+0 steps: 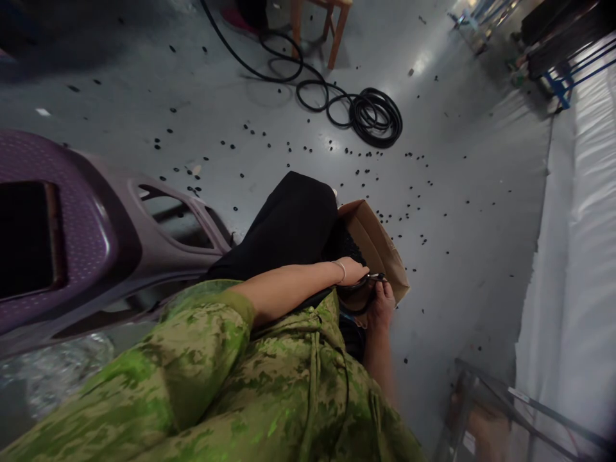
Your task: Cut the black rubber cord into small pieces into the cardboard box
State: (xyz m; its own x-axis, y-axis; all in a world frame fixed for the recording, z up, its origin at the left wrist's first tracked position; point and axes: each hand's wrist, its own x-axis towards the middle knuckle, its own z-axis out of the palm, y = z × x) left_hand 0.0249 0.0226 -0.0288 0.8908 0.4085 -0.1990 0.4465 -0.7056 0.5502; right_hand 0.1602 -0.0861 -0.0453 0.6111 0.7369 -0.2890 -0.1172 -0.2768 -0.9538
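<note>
My left hand (354, 271), with a thin bracelet at its wrist, is closed around scissors (372, 276) whose metal blades point right. My right hand (382, 304) is closed at the blade tips, pinching the end of a black hose (380, 277). A dark curved length beneath the hands seems to be part of that hose. Both hands are over an open cardboard box (385, 247) between my legs. Small black pieces (350, 247) lie inside it. My fingers partly hide the scissor handles and the held end.
A coiled black hose (376, 118) lies on the floor ahead, trailing toward a wooden stool (317, 25). Several small black pieces are scattered across the grey floor (462, 205). At left is a purple plastic stool (103, 221) with a phone (26, 237) on it. White sheeting (568, 256) hangs at right.
</note>
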